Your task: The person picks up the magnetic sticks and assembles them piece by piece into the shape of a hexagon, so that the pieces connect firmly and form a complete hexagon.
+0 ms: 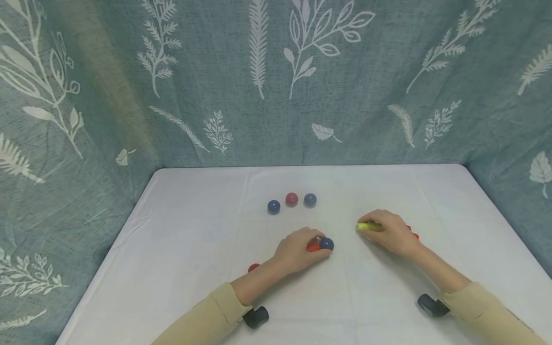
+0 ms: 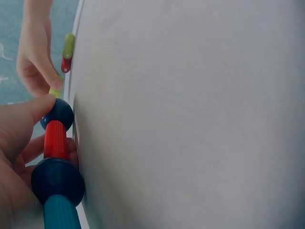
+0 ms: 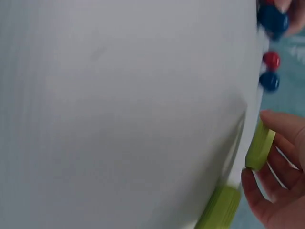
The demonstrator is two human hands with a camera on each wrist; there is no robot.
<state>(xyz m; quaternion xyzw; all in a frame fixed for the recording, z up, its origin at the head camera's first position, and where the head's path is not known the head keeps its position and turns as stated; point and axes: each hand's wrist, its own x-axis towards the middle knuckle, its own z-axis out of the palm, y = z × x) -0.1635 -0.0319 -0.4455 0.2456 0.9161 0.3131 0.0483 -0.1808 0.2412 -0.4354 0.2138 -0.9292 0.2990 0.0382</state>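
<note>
My left hand point(image 1: 298, 250) grips a built piece: a blue ball point(image 1: 327, 244) at its front end, a ribbed red rod point(image 2: 56, 139) behind it, then a second blue ball point(image 2: 57, 182) and a teal rod point(image 2: 62, 213). My thumb lies against the front ball. Across from it my right hand point(image 1: 390, 233) pinches a yellow-green rod point(image 3: 260, 145) between thumb and fingers, its end pointing toward the left hand's piece. Another yellow-green rod point(image 3: 220, 208) lies on the table near the right hand. A red ball point(image 1: 253, 267) shows partly behind my left forearm.
Further back on the white table point(image 1: 207, 201) sit a blue ball point(image 1: 273, 207), a red ball point(image 1: 291, 199) and another blue ball point(image 1: 310, 200). Red rod ends point(image 1: 416, 235) peek out behind the right hand. A patterned teal cloth point(image 1: 267, 124) hangs around the table's edges.
</note>
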